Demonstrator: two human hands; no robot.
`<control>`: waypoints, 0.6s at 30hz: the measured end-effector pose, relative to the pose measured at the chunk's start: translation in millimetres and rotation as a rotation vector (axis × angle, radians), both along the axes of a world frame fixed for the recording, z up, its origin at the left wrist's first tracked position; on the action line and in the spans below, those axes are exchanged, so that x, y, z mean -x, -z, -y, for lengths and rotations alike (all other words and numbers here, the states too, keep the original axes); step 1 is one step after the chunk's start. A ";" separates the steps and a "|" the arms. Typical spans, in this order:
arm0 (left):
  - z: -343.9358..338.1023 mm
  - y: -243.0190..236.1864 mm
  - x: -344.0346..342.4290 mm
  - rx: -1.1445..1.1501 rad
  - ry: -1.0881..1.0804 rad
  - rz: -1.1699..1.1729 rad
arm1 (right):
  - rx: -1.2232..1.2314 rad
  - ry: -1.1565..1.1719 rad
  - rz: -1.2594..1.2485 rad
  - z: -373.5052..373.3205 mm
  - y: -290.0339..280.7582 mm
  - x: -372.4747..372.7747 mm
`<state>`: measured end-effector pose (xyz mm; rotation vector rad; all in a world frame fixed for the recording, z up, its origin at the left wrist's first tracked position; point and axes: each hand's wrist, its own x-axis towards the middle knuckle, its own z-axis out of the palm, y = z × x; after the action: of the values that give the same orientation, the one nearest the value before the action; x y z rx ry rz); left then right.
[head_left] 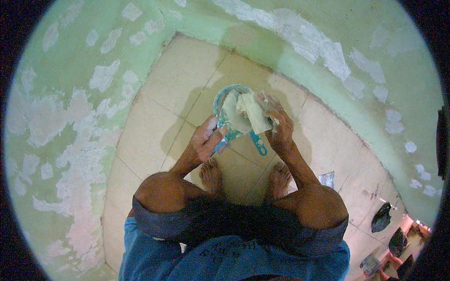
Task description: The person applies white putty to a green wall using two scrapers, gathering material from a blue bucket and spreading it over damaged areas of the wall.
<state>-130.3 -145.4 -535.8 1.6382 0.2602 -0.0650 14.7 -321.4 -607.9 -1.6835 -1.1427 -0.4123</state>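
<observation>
My left hand [206,139] is closed at the lower left of a putty-smeared flat scraper [230,121], with a bit of blue below its fingers. My right hand [277,122], whitened with putty, is closed on a second pale flat scraper [258,118]. A thick lump of off-white putty [247,103] lies where the two scrapers meet. Around and beneath them shows the rim of a round teal container [218,100]. A blue handle with a hole in its end [258,143] sticks out toward me; I cannot tell which thing it belongs to.
My bare feet [212,175] stand on beige floor tiles [154,107]. Green walls with white patches [77,136] rise at left and right, meeting in the far corner. At the lower right are a flat greyish piece [326,179], a black bag-like thing [381,217] and blurred clutter [398,246].
</observation>
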 end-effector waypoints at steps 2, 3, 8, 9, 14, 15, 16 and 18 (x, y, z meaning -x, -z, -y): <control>-2.1 5.0 -1.1 -0.127 0.006 0.043 | 0.127 0.025 -0.072 2.7 3.1 4.1; -3.6 4.9 -1.5 -0.223 0.017 0.081 | 0.192 0.039 -0.110 3.4 -0.4 6.4; -7.2 -0.4 2.4 -0.097 0.021 -0.056 | 0.151 0.013 -0.093 4.2 -1.0 4.7; -4.7 -6.6 1.0 -0.114 0.021 -0.062 | 0.164 0.018 -0.123 7.9 4.4 2.6; -0.4 -5.1 -1.9 -0.184 -0.050 0.096 | 0.373 0.256 -0.366 25.6 40.6 -1.5; -0.2 -5.5 -0.3 -0.130 -0.049 0.023 | 0.433 0.320 -0.557 28.3 38.6 -1.1; 1.0 -5.4 -1.0 -0.074 -0.046 -0.050 | 0.363 0.326 -0.662 31.5 36.1 -8.4; 1.3 -8.8 -6.3 0.071 -0.093 -0.087 | 0.209 0.341 -0.873 37.9 17.3 -20.7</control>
<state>-123.9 -146.7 -527.0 1.5533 0.3955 -0.0741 35.4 -359.3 -625.1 -1.9402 -0.2603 0.2509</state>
